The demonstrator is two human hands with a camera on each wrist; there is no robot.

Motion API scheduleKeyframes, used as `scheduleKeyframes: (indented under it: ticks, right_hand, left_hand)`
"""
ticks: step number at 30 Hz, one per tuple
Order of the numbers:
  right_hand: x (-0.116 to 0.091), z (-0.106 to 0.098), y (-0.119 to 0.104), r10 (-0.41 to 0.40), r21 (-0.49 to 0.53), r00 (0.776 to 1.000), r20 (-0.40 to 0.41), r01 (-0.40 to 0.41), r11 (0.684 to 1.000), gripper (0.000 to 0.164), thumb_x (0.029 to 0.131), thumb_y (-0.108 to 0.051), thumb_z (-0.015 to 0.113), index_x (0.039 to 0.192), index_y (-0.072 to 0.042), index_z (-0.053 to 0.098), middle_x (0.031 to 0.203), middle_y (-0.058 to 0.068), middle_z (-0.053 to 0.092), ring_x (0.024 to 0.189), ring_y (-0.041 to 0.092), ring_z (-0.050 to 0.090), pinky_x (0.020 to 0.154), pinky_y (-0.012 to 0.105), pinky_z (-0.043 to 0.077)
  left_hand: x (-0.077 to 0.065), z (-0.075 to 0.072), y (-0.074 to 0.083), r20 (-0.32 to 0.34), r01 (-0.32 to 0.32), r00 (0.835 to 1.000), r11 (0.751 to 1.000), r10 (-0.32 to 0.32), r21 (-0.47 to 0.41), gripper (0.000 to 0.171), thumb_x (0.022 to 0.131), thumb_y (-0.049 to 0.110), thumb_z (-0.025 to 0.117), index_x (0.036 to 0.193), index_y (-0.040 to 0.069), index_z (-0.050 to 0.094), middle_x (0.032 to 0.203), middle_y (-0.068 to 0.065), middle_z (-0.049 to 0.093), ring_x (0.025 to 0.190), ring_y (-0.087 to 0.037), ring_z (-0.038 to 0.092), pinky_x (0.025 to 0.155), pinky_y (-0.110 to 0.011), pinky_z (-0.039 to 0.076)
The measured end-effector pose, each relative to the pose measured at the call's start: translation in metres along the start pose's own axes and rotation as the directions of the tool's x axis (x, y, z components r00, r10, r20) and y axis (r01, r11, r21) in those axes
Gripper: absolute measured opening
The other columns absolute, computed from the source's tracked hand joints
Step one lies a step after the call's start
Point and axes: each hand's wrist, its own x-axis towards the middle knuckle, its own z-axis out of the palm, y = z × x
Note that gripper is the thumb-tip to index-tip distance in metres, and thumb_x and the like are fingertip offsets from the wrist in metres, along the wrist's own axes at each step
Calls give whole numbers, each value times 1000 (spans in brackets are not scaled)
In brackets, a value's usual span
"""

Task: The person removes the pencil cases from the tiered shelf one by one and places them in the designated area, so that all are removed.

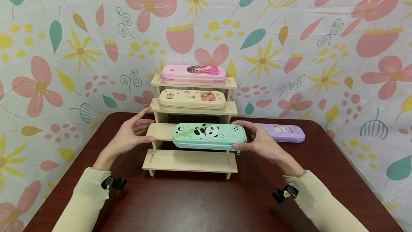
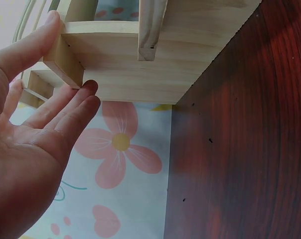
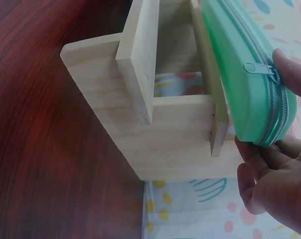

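Note:
A mint-green pencil case (image 1: 209,136) with a panda print lies over the second shelf from the bottom of a wooden stepped stand (image 1: 161,131), shifted to the right. My right hand (image 1: 262,140) grips its right end, thumb on the near side and fingers around the far side. In the right wrist view, the thumb is beside the pencil case's grey zipper pull (image 3: 258,68). My left hand (image 1: 128,135) is at the left end of that same shelf, its thumb touching the edge and its index finger extended. The left wrist view shows straight fingers (image 2: 78,112) by the shelf's end.
A pink pencil case (image 1: 193,74) occupies the top shelf, with a cream pencil case (image 1: 192,99) one step below. Behind my right hand, a purple pencil case (image 1: 286,133) lies on the dark wooden table (image 1: 193,203). A flower-patterned cloth (image 1: 289,28) hangs behind.

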Motion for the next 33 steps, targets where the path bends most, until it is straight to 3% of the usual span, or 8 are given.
scheduleKeyframes:
  ticks: [5,12,19,26,33]
  right_hand:
    - [-5,-7,0,-1,-29,1000,-19,0,1000,65,85,-13,90,143,-8,62,115,16,64,98,34,56,73,32,54]
    - [-13,-19,2,-9,-5,1000,-29,9,1000,66,86,-11,88,145,-7,60,118,16,64,101,34,57,72,34,60]
    - [-25,-36,6,-44,4,999,-25,45,999,63,87,-6,86,144,-6,60,121,18,65,102,32,61,73,35,61]
    - [-37,-54,12,-79,1,997,-3,79,997,62,89,-3,83,146,-5,58,122,17,65,101,29,64,72,36,62]
    - [-50,-73,19,-120,4,993,12,120,993,61,89,3,81,146,-3,58,120,15,68,95,29,68,71,36,62]
  left_hand:
    - [0,0,0,2,3,1000,1000,-3,-4,104,86,1,88,169,27,29,146,-26,57,136,-38,55,111,-40,48]
    - [0,0,-1,-1,-1,1000,1000,1,-4,105,86,1,88,169,25,29,146,-28,56,136,-40,55,109,-35,49]
    - [1,-1,-1,2,7,1000,1000,-7,-17,107,84,1,89,169,29,30,146,-24,58,135,-36,56,110,-46,47]
    - [2,-2,-1,14,4,1000,1000,-4,-11,107,85,2,89,169,29,28,146,-21,59,136,-36,56,111,-48,46]
    - [1,-2,-1,15,2,1000,1000,-2,-27,107,85,0,89,169,28,29,146,-21,59,135,-36,56,109,-36,50]
